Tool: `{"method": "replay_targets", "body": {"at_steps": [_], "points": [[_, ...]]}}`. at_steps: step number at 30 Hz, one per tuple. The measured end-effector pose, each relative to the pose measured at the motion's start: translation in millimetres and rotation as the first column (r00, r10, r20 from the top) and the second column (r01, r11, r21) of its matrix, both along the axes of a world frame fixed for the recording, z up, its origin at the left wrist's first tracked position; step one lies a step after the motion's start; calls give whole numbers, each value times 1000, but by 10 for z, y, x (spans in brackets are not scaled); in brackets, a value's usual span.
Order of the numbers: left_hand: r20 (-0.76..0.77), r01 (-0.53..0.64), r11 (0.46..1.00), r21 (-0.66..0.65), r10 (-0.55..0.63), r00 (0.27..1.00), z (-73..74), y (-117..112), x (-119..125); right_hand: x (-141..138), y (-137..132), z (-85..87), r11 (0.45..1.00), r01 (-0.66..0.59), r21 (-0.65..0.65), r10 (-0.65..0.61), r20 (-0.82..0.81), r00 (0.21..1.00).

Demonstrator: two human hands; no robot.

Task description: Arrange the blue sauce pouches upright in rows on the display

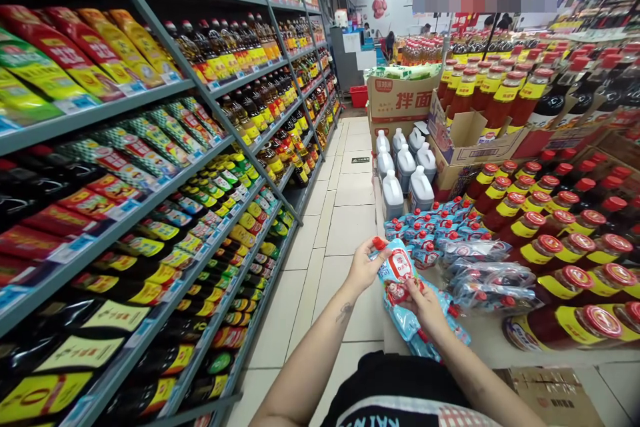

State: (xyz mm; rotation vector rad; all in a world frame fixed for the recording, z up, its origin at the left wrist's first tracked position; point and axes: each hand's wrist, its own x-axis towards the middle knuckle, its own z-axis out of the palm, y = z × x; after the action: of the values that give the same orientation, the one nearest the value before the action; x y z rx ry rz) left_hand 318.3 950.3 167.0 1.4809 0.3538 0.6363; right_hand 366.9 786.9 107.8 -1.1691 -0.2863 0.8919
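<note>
The person's left hand [367, 267] grips the pouch [397, 270] by its red cap [379, 243] end, while the right hand [427, 307] pinches its lower side, probably so the soft pack stays spread, label up. It is held over other pouches [410, 329] at the table [485, 332] edge. Its small print is illegible; the carton [413, 101] beyond reads "拌面".

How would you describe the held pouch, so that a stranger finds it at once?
Right of the pale tiled aisle stand red-lidded jars. Between aisle and jars are red-capped blue pouches. Only the wanted pouch is held, left hand at its cap, right hand on its front.
</note>
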Motion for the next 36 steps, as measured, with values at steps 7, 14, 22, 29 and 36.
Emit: {"method": "replay_targets", "body": {"at_steps": [7, 14, 22, 29, 36], "points": [[78, -197, 952, 233, 183, 980, -58, 566, 431, 570, -76, -334, 897, 305, -319, -85, 554, 828], [-146, 120, 888, 443, -61, 987, -620, 566, 882, 764, 201, -718, 815, 315, -486, 259, 792, 553], [-162, 257, 942, 214, -225, 961, -1300, 397, 1076, 944, 230, -895, 852, 308, -424, 170, 780, 603], [-239, 313, 929, 194, -265, 934, -1127, 500, 1012, 886, -9, -986, 841, 339, -422, 103, 741, 664], [-332, 241, 622, 745, 33, 943, -666, 251, 1099, 967, -29, -992, 685, 489, -541, 144, 758, 637]]}}
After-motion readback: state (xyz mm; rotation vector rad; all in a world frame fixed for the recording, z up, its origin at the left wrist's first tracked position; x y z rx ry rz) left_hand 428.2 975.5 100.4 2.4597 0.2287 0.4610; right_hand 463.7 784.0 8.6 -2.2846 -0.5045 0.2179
